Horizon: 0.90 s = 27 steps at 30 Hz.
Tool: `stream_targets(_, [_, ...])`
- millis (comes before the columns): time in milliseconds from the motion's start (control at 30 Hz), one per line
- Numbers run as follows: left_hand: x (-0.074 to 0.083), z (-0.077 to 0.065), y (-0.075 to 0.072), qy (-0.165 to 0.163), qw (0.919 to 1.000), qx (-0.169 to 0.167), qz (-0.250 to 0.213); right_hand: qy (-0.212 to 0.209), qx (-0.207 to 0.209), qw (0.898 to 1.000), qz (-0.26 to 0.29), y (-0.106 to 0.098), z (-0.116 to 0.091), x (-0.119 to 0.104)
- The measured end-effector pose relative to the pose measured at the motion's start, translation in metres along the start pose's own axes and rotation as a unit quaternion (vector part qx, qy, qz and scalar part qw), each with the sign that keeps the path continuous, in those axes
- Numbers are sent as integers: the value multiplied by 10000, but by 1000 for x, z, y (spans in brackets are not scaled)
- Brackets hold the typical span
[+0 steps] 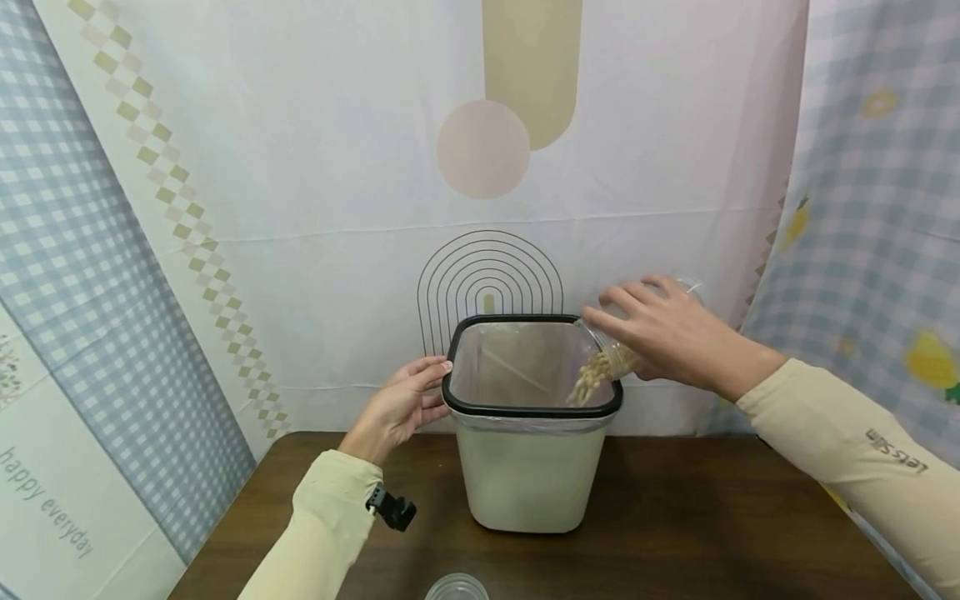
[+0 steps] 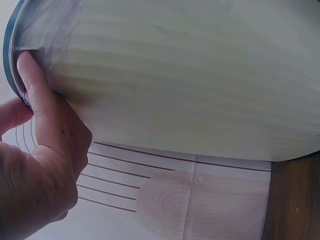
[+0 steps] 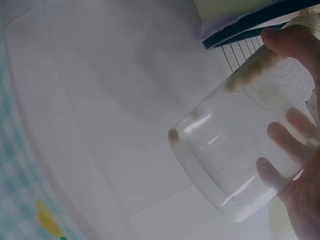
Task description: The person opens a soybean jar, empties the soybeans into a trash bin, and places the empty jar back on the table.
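A pale cream trash bin (image 1: 532, 475) with a black rim and a clear plastic liner (image 1: 498, 358) stands upright on the table. At its left side my left hand (image 1: 408, 400) pinches the rim; the left wrist view shows thumb and finger (image 2: 40, 100) at the rim's edge. Over the bin's right side my right hand (image 1: 660, 333) grips a clear plastic jar (image 3: 225, 150), tilted mouth-down toward the inside. Small tan pieces (image 1: 592, 379), perhaps peanuts, spill from its mouth into the bin. A few pieces still cling inside the jar. The bin's bottom is hidden.
A clear round lid (image 1: 457, 588) lies at the table's front edge, partly cut off. The dark brown wooden table (image 1: 675, 517) meets a white patterned cloth (image 1: 337, 167) behind the bin. Blue checked cloths (image 1: 885, 208) hang on both sides.
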<state>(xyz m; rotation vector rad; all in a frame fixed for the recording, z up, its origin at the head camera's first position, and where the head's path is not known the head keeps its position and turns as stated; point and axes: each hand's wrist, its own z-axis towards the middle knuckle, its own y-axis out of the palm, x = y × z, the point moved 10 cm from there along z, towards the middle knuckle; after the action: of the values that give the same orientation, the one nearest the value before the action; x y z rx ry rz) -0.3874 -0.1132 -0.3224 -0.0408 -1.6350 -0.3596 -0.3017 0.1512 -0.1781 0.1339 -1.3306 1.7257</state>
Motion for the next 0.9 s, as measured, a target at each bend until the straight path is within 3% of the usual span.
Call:
stream_targets(367, [0,-1,1,1,10000,-24,-74,-157,150,9994,-271,-5,3,-6])
stream_targets(900, [-1,-1,1,-12,10000,-42,-83,-590,-2,9922,-1097,-4,4,-21])
